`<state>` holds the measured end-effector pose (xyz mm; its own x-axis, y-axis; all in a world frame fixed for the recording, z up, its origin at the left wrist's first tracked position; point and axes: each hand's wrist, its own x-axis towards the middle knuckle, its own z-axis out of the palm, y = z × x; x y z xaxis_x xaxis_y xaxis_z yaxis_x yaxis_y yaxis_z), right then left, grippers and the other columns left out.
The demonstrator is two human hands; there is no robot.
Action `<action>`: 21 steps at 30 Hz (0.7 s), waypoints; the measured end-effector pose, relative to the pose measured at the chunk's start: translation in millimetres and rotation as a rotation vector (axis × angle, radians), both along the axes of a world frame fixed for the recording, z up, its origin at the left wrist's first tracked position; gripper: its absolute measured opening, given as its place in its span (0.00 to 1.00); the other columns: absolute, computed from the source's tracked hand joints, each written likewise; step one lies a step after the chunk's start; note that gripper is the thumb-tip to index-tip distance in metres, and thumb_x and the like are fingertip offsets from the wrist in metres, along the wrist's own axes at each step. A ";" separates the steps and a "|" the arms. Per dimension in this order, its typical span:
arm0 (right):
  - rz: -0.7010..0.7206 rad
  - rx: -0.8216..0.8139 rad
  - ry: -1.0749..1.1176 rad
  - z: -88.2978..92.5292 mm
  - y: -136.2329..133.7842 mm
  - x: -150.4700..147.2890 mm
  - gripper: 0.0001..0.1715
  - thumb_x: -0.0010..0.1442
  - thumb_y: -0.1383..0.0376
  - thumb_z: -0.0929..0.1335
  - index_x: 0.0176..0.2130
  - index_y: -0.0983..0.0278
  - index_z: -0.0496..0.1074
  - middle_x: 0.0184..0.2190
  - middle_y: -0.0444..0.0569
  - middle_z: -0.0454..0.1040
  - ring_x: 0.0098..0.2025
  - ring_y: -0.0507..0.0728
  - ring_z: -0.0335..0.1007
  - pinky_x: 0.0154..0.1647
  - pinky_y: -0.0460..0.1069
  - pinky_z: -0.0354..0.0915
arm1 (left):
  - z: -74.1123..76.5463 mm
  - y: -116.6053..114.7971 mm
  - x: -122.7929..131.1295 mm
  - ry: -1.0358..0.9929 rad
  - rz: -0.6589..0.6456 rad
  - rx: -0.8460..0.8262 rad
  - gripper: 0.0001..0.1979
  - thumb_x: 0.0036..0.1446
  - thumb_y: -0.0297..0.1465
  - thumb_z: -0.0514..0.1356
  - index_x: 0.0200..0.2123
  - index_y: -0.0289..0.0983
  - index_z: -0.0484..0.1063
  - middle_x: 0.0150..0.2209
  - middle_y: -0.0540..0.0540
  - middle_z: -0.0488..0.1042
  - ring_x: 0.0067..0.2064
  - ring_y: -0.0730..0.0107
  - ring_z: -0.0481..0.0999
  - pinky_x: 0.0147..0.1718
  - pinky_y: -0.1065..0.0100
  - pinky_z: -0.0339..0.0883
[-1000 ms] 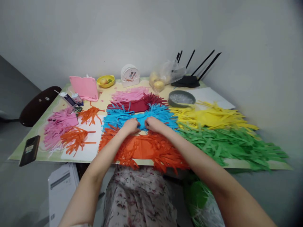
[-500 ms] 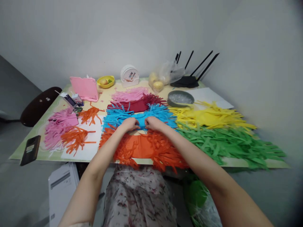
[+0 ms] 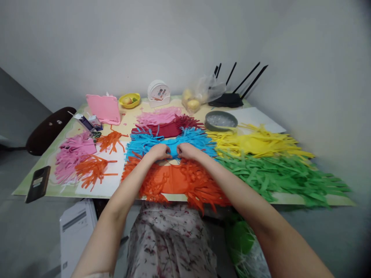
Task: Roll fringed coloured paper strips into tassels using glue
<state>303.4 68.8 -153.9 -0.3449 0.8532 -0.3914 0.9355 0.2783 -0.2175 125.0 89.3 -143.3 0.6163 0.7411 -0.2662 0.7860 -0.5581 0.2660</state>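
At centre, a bright blue fringed piece (image 3: 173, 145)

Dim, greyish light falls evenly on the wall (image 3: 174, 42), darkening at the right corners. Small glints dot the chair (image 3: 43, 133); shadow gathers under the table (image 3: 62, 189). The blue strips (image 3: 198, 136) look soft, the green strips (image 3: 278, 173) stretched and slightly blurred.
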 end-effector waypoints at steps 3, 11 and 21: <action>0.000 -0.008 -0.001 0.9 -0.6 -0.5 0.18 0.65 0.60 0.67 0.52 0.65 0.69 0.51 0.53 0.71 0.48 0.58 0.72 0.47 0.57 0.70 | 1.6 -3.6 3.8 0.016 0.027 0.026 0.15 0.55 0.39 0.59 0.39 0.36 0.80 0.37 0.41 0.80 0.38 0.61 0.77 0.36 0.69 0.65; 0.002 0.027 0.020 4.3 0.9 1.6 0.18 0.65 0.59 0.67 0.51 0.66 0.70 0.49 0.52 0.72 0.46 0.57 0.72 0.45 0.56 0.71 | 2.6 -6.1 5.8 0.007 0.061 0.064 0.13 0.55 0.32 0.57 0.39 0.37 0.80 0.40 0.40 0.80 0.43 0.58 0.78 0.42 0.67 0.67; 0.045 0.316 0.182 -4.5 -59.8 -48.5 0.20 0.62 0.76 0.60 0.52 0.76 0.70 0.53 0.67 0.71 0.57 0.65 0.66 0.59 0.56 0.59 | -6.8 -10.5 10.8 -0.222 0.312 0.229 0.09 0.54 0.24 0.55 0.36 0.34 0.74 0.37 0.37 0.78 0.41 0.58 0.77 0.41 0.63 0.67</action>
